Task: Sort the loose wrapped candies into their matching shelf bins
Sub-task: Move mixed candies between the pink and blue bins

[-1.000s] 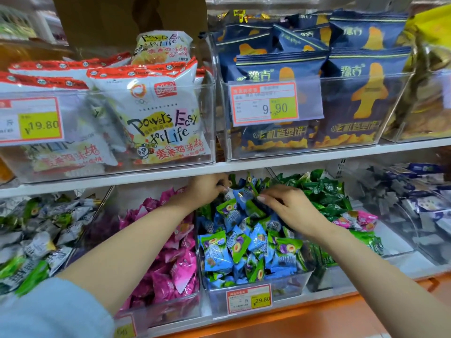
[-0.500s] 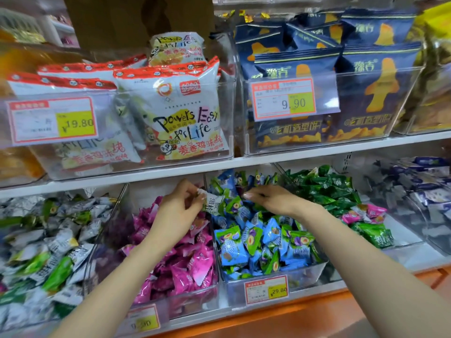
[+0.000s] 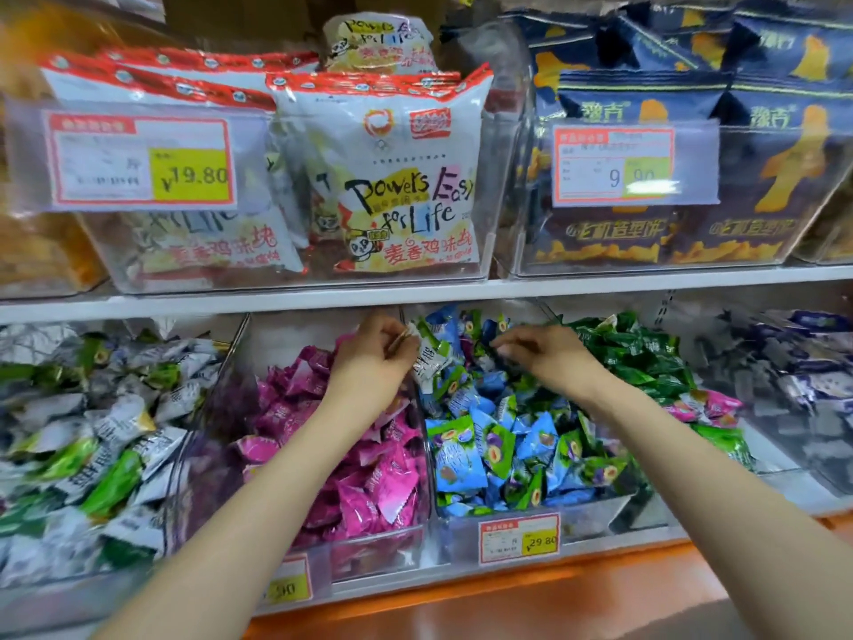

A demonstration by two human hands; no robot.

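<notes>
Since a second ago, my left hand (image 3: 371,362) had pulled back from deep in the blue candy bin (image 3: 595,517) to that bin's left edge, and now it held something. Its fingers (image 3: 400,340) pinched a white-and-green candy (image 3: 431,360) up in the air, right over the wall between the blue candy bin and the pink candy bin (image 3: 369,549) just left of it.

My right hand (image 3: 554,362) was over the back of the blue candy bin, palm down, with its fingers (image 3: 505,349) bent down onto the blue candies (image 3: 461,459). I could not tell if those fingers held one.

Two bins left of the blue candy bin lay a pile of white-and-green candies (image 3: 115,422) that looked like the one I held. Just right of the blue candy bin were green candies (image 3: 646,358), with a few pink candies (image 3: 706,404) mixed in near the front. A price tag (image 3: 519,538) saying 29.80 was stuck on the front of the blue candy bin.
</notes>
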